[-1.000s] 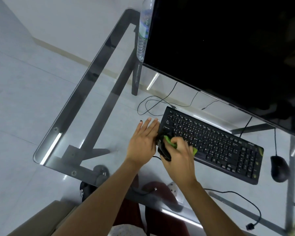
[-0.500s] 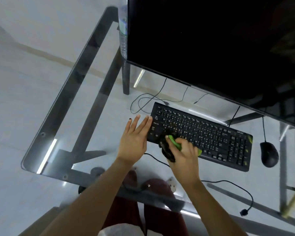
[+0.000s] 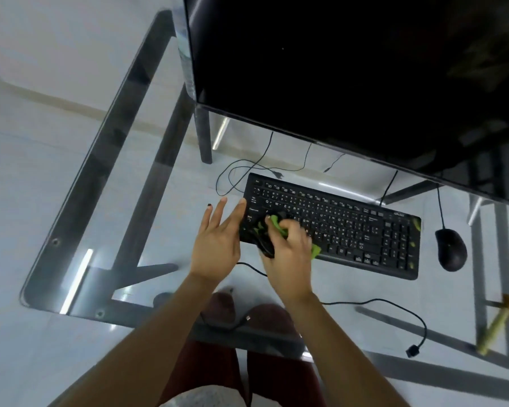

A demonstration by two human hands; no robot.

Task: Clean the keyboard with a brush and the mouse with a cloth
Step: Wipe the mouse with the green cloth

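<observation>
Head view looks down on my right hand (image 3: 288,248), fingers curled round the green-and-black brush (image 3: 272,230), its dark end down on the left-hand keys of the black keyboard (image 3: 350,227) so the bristles can reach between them. That hand is blurred, so I judge it mid-sweep. My left hand (image 3: 218,239) lies flat with fingers spread, fingertips at the keyboard's left edge, I think to keep it from sliding on the glass desk (image 3: 106,201). The mouse (image 3: 450,249) sits untouched, well off to the right; I see no cloth.
</observation>
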